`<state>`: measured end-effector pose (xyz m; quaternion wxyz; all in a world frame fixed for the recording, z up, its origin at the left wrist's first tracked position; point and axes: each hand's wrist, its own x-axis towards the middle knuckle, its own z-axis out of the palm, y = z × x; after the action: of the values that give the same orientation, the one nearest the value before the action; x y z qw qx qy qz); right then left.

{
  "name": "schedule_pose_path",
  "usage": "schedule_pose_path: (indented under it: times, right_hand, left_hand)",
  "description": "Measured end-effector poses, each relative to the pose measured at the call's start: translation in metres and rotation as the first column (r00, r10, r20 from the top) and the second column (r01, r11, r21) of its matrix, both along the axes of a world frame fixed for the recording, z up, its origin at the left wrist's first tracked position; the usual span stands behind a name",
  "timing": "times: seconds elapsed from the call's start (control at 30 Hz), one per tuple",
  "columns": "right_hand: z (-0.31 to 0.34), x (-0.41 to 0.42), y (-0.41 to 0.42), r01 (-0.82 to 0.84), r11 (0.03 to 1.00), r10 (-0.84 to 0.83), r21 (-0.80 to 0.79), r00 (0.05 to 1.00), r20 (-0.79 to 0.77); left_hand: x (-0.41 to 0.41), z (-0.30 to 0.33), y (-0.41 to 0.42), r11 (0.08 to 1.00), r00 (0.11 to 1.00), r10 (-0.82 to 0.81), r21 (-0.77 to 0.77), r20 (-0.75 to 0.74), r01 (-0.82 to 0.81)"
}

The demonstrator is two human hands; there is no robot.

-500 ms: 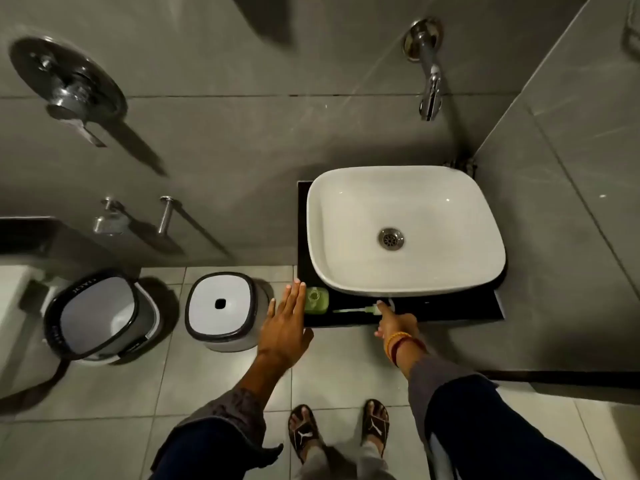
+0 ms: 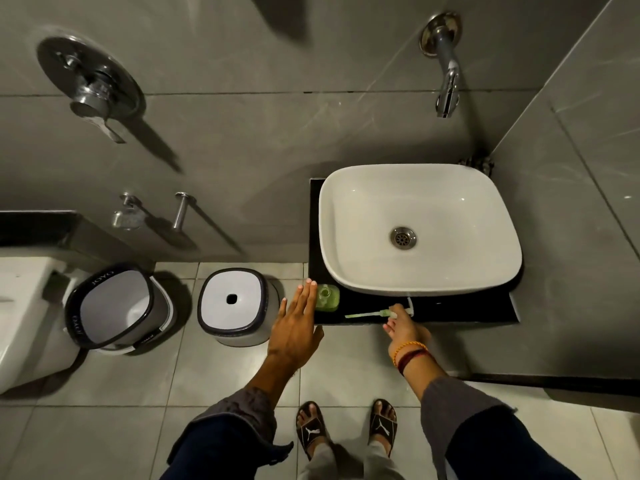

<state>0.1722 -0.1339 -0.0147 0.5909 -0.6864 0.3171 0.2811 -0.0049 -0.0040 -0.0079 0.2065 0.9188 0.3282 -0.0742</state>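
A green soap bottle [image 2: 328, 298] without its pump stands on the black counter [image 2: 467, 311] at the front left of the white basin [image 2: 419, 230]. My left hand [image 2: 296, 329] hovers flat with straight fingers, its fingertips just left of the bottle. My right hand [image 2: 403, 329] pinches the white pump head [image 2: 398, 310], whose green tube [image 2: 363, 315] lies sideways over the counter's front edge and points left toward the bottle.
A wall tap [image 2: 446, 81] juts out above the basin. On the floor to the left stand a white lidded bin [image 2: 237, 306] and an open bucket [image 2: 116, 308], with a toilet [image 2: 20, 317] at the far left. A mixer handle [image 2: 91, 88] is on the wall.
My left hand has shifted slightly up toward the bottle. My right hand has drawn the pump a little toward me and to the right.
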Motion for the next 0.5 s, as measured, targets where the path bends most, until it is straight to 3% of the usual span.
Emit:
schedule_pose_path:
  times: [0.1, 0.23, 0.33, 0.5]
  right_hand:
    - [0.018, -0.01, -0.007, -0.007, 0.994, -0.015, 0.111, 0.981, 0.191]
    - [0.055, -0.021, 0.006, -0.289, 0.941, 0.15, 0.173, 0.819, 0.554]
    - [0.07, -0.027, 0.028, -0.455, 0.889, 0.301, 0.051, 0.665, 0.684]
    - [0.068, -0.041, 0.047, -0.579, 0.792, 0.515, -0.195, 0.46, 0.723]
  left_hand:
    - [-0.001, 0.001, -0.002, 1.0, 1.0, 0.008, 0.002, -0.004, -0.008]
    - [-0.002, -0.001, -0.004, 1.0, 1.0, 0.007, 0.012, 0.006, -0.007]
    - [-0.002, -0.005, -0.006, 0.999, 1.0, 0.023, 0.029, 0.018, -0.023]
    - [0.0, -0.009, -0.007, 0.999, 0.998, 0.043, 0.002, 0.036, -0.043]
